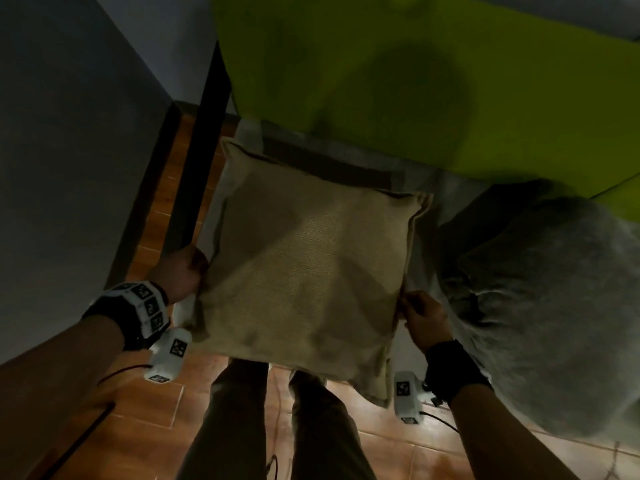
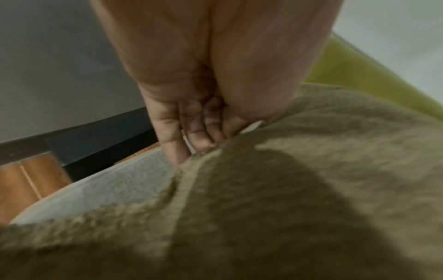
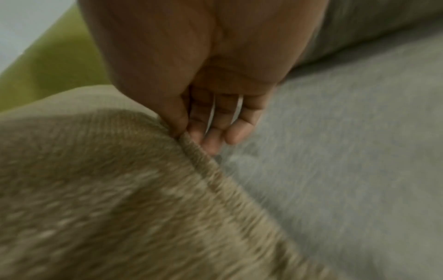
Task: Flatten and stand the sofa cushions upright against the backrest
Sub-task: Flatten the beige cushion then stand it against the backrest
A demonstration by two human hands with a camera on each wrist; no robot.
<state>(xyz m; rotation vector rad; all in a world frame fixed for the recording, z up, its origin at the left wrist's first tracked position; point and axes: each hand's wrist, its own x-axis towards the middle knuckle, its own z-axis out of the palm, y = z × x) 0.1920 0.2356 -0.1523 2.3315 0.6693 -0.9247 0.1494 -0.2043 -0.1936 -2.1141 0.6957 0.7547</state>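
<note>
- The square beige woven cushion with a flanged seam (image 1: 304, 271) lies flat, face up, over the front of the grey fabric sofa seat (image 1: 446, 199); its near edge overhangs towards the person's legs. It is not standing, and a strip of seat shows between its far edge and the lime-green backrest (image 1: 415, 81).
- The left hand (image 1: 183, 271) grips the cushion's left edge, the fingers (image 2: 196, 132) tucked under the seam and the thumb on top.
- The right hand (image 1: 424, 317) pinches the right seam, thumb above and fingers (image 3: 215, 128) below.
- Its face looks fairly smooth, so the flattening seems largely done; tipping it up against the backrest is still to do.
- A rumpled grey cushion (image 1: 540, 306) slumps on the seat just right of the beige one, neither flattened nor upright, as far as I can judge.
- The terracotta tiled floor (image 1: 145, 410) lies below.
</note>
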